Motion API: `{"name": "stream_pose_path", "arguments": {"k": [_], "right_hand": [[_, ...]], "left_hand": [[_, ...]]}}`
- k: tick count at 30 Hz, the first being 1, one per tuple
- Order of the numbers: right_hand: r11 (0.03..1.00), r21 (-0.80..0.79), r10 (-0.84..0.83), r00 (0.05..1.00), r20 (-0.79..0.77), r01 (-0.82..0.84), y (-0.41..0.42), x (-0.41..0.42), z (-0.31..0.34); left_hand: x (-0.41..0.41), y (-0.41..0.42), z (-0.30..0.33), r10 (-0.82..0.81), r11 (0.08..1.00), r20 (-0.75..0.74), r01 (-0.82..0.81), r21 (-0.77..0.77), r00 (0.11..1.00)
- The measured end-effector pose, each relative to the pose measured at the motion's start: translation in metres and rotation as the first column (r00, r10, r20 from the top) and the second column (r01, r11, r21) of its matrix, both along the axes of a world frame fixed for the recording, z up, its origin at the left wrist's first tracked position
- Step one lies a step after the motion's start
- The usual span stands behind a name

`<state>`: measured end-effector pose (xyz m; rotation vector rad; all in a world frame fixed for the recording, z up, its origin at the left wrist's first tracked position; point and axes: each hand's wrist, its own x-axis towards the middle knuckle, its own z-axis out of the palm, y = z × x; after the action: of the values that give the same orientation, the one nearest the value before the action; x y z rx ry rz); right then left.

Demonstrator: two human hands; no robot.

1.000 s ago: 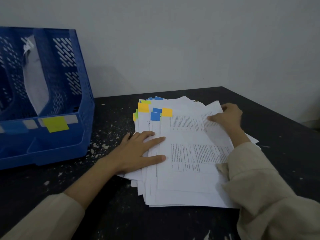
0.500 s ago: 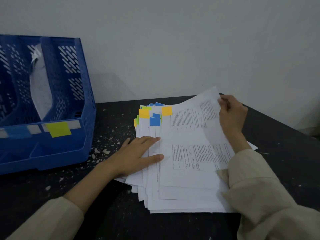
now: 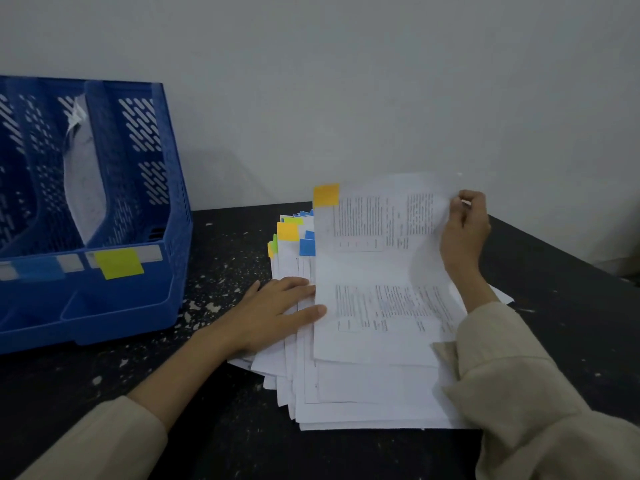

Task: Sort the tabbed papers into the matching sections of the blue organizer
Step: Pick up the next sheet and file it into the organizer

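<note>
Since a second ago the top sheet (image 3: pixel 377 271) has gone from lying flat on the pile to being peeled up by its far right corner, so its far edge now stands clear of the stack while the near edge sits on the papers below. It carries an orange tab (image 3: pixel 326 195) at its top left corner, which is easy to read now it's lifted.

Right hand (image 3: pixel 465 223) pinches that corner between thumb and curled fingers, which makes sense for pulling just one page and not dragging two. Left hand (image 3: pixel 277 311) lies flat with fingers straight and together, pressing on the left side of the stack (image 3: pixel 346 403), I'd say to keep the rest from sliding while the top one comes off. The stack is fanned a bit to the left, so the other tabs show: a yellow-orange tab (image 3: pixel 287 231), a blue tab (image 3: pixel 307 247), and green ones peeking at the edge.

Blue organizer (image 3: pixel 173 209) stands well to the left on the dark speckled table (image 3: pixel 225 427), upright sections facing the person, with a yellow label (image 3: pixel 119 263) and a blue label (image 3: pixel 38 268) on its front rail. One section already holds a sheet (image 3: pixel 83 174). Can't see an orange label in this view, so I can't tell which section this page goes in.
</note>
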<state>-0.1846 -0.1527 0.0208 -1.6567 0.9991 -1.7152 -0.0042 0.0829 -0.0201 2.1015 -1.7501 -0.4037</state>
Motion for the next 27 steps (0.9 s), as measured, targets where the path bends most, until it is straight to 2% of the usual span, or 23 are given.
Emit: {"name": "stream_pose_path", "arguments": {"k": [2, 5, 7, 10, 12, 14, 17, 19, 23, 27], "right_hand": [[0.999, 0.037, 0.031, 0.999, 0.033, -0.032, 0.006, 0.006, 0.002], [0.993, 0.076, 0.082, 0.992, 0.092, -0.090, 0.016, 0.017, 0.009], [0.988, 0.076, 0.123, 0.984, 0.128, -0.133, 0.023, 0.024, 0.014], [0.973, 0.063, 0.212, 0.969, 0.128, -0.221, 0.040, 0.041, 0.026], [0.945, 0.072, 0.306, 0.939, 0.153, -0.320, 0.054, 0.052, 0.037], [0.882, 0.117, 0.438, 0.885, 0.156, -0.457, 0.067, 0.063, 0.049], [0.721, 0.208, 0.662, 0.746, 0.074, -0.661, 0.084, 0.074, 0.067], [0.632, 0.260, 0.754, 0.657, 0.011, -0.730, 0.098, 0.082, 0.076], [0.551, 0.257, 0.832, 0.544, -0.103, -0.794, 0.127, 0.101, 0.085], [0.485, 0.198, 0.874, 0.476, -0.094, -0.852, 0.153, 0.120, 0.093]], "left_hand": [[-0.003, 0.000, 0.005, 0.009, 0.992, -0.196, -0.033, -0.119, 0.981], [-0.003, 0.001, 0.019, 0.023, 0.938, -0.536, -0.204, -0.282, 0.844], [0.003, 0.001, 0.031, 0.034, 0.892, -0.654, -0.318, -0.321, 0.756], [0.018, 0.007, 0.047, 0.011, 0.861, -0.768, -0.396, -0.318, 0.640], [0.028, 0.015, 0.057, 0.016, 0.843, -0.764, -0.420, -0.337, 0.645], [0.040, 0.025, 0.068, 0.073, 0.780, -0.725, -0.492, -0.387, 0.685], [0.055, 0.042, 0.086, 0.155, 0.664, -0.664, -0.574, -0.478, 0.732], [0.065, 0.054, 0.096, 0.199, 0.607, -0.612, -0.587, -0.536, 0.766], [0.079, 0.083, 0.115, 0.246, 0.517, -0.526, -0.569, -0.639, 0.814], [0.094, 0.118, 0.131, 0.322, 0.448, -0.482, -0.579, -0.681, 0.815]]}}
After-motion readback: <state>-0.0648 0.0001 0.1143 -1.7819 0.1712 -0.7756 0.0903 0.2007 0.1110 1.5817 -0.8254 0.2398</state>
